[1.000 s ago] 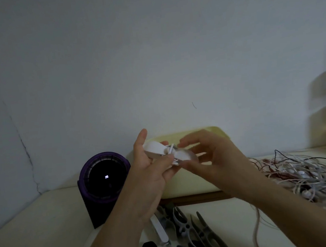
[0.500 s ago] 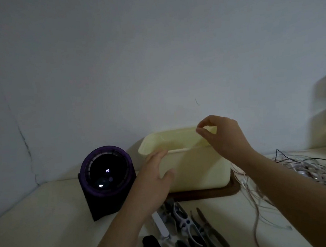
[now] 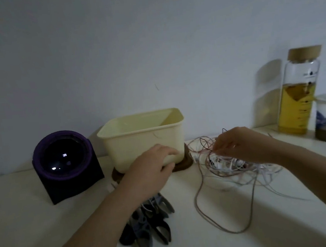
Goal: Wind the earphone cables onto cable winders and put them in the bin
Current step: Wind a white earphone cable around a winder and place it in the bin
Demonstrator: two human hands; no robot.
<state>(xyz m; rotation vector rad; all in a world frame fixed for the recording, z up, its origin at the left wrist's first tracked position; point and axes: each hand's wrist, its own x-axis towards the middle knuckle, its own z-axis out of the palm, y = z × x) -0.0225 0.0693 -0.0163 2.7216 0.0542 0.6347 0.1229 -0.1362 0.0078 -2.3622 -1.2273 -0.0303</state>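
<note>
Earphone cables (image 3: 228, 166) lie tangled, thin white, pink and dark strands.

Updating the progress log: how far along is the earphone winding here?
Done: cannot tell, the bin hides its inside. In hand: the right hand pinches strands from the cable tangle; the left hand sits by the bin. Left: a large tangle unwound, and spare winders lying unused.
</note>
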